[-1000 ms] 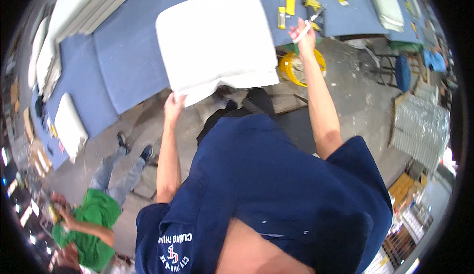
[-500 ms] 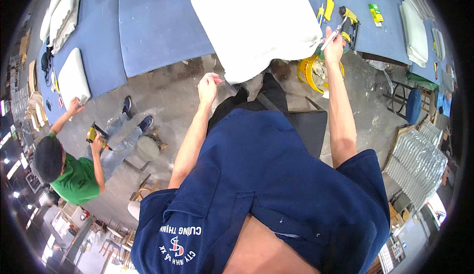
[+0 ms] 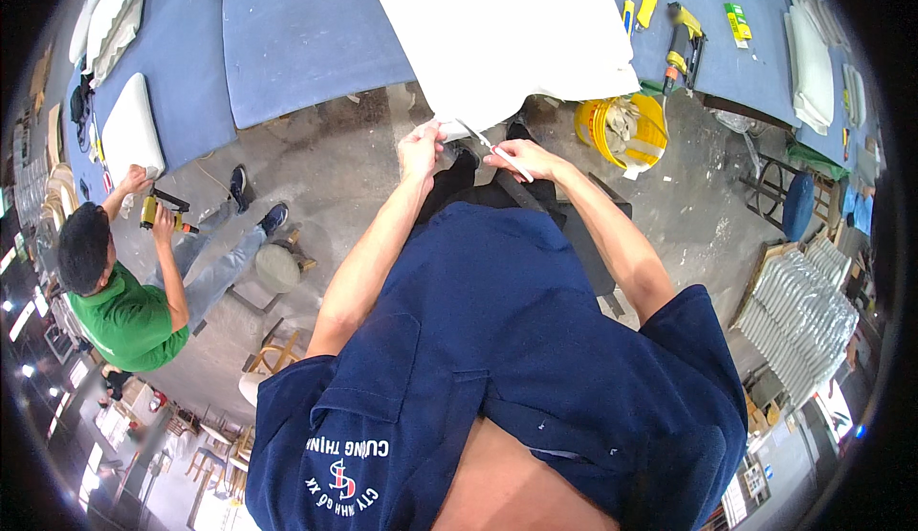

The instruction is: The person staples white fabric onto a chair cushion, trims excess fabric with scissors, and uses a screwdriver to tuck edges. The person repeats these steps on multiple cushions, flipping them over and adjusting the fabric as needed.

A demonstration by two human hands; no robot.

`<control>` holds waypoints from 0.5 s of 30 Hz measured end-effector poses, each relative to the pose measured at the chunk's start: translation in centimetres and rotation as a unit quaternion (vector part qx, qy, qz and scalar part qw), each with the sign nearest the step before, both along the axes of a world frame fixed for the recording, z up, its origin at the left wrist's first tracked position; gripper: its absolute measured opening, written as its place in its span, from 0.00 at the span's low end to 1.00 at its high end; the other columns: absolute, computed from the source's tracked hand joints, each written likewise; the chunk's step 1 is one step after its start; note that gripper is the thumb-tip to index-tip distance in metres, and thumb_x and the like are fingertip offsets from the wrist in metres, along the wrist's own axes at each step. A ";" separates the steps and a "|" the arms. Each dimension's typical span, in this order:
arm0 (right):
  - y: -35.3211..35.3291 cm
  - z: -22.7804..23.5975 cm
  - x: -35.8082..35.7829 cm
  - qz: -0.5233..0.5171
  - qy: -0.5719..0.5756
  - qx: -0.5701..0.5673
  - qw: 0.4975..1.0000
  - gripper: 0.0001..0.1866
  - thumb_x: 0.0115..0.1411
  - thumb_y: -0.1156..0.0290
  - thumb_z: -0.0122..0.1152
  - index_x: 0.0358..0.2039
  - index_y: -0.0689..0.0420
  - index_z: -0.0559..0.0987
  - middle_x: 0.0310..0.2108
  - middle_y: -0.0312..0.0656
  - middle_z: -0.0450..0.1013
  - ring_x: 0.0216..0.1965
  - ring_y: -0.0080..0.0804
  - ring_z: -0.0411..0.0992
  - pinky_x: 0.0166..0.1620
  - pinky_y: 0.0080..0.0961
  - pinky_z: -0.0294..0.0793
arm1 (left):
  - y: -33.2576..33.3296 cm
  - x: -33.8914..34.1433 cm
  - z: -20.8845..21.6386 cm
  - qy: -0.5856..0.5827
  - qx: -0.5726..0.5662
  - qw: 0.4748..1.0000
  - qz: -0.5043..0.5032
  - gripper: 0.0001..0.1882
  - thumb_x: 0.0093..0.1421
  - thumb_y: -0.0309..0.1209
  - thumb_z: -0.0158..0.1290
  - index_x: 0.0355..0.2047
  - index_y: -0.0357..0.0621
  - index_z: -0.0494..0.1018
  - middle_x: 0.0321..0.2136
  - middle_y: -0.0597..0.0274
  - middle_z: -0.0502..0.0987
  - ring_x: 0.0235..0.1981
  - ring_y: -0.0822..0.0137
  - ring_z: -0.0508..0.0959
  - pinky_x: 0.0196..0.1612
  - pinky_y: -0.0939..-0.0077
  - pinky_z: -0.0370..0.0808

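Observation:
A large white covered cushion (image 3: 502, 24) lies on the blue table in front of me and overhangs its near edge. My left hand (image 3: 419, 151) is closed at the cushion's near left corner, pinching the edge of its white cover. Scissors (image 3: 509, 158) with pale handles are in my right hand (image 3: 531, 161), fingers wrapped round the handles. Their blades are apart and point up and left toward the corner beside my left hand. The exact bit of fabric between my left fingers is too small to make out.
Right of the cushion lie a yellow-handled tool (image 3: 647, 5), a screwdriver (image 3: 628, 16), a yellow-black staple gun (image 3: 682, 45) and a green-yellow box (image 3: 737, 22). A yellow bucket (image 3: 650, 139) stands below the table edge. At left, a co-worker in green (image 3: 129, 320) holds another staple gun (image 3: 164, 213).
My right hand has brought the scissors from beside the staple gun left to the cushion's near corner. My left hand has moved slightly up and right to the corner. The co-worker's staple gun has risen toward their cushion.

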State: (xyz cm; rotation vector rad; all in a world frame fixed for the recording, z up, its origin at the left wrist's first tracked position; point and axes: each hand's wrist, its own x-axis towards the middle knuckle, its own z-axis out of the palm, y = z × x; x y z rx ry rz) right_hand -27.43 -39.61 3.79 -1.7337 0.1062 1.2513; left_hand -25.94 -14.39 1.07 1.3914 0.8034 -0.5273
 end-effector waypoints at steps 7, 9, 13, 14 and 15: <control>-0.2 0.3 0.3 -0.025 0.073 0.050 0.996 0.26 0.70 0.42 0.61 0.31 0.54 0.76 0.21 0.30 0.67 0.20 0.18 0.69 0.24 0.22 0.69 | -1.3 1.9 1.6 0.026 0.053 0.998 -0.033 0.10 0.64 0.35 0.63 0.40 0.43 0.84 0.27 0.68 0.83 0.22 0.80 0.73 0.24 0.81 0.67; -0.2 0.8 0.4 -0.004 0.075 0.044 0.996 0.26 0.70 0.42 0.61 0.32 0.54 0.76 0.21 0.30 0.68 0.21 0.18 0.69 0.24 0.21 0.69 | -1.0 1.9 1.4 0.018 0.075 0.995 -0.065 0.09 0.63 0.35 0.64 0.39 0.42 0.84 0.26 0.69 0.83 0.22 0.80 0.73 0.23 0.81 0.65; 0.1 2.0 0.8 0.023 0.076 0.045 0.996 0.27 0.69 0.39 0.61 0.34 0.55 0.78 0.22 0.30 0.68 0.21 0.18 0.69 0.24 0.21 0.69 | 0.3 1.9 1.3 0.041 0.029 0.997 -0.060 0.07 0.63 0.37 0.64 0.33 0.49 0.82 0.26 0.74 0.79 0.22 0.80 0.74 0.24 0.81 0.68; 0.3 1.6 0.8 0.021 0.050 0.054 0.997 0.28 0.69 0.39 0.61 0.35 0.55 0.78 0.23 0.30 0.69 0.22 0.18 0.69 0.25 0.21 0.69 | 0.6 2.0 1.2 0.045 0.015 0.997 -0.061 0.07 0.63 0.37 0.64 0.33 0.50 0.81 0.25 0.75 0.78 0.22 0.80 0.74 0.24 0.81 0.68; 0.5 1.1 0.8 0.020 0.024 0.063 0.998 0.28 0.68 0.38 0.60 0.35 0.55 0.79 0.23 0.29 0.69 0.22 0.18 0.69 0.26 0.21 0.69 | 0.8 2.0 1.0 0.048 0.001 0.997 -0.060 0.06 0.64 0.37 0.64 0.33 0.50 0.81 0.25 0.76 0.77 0.22 0.80 0.74 0.24 0.81 0.68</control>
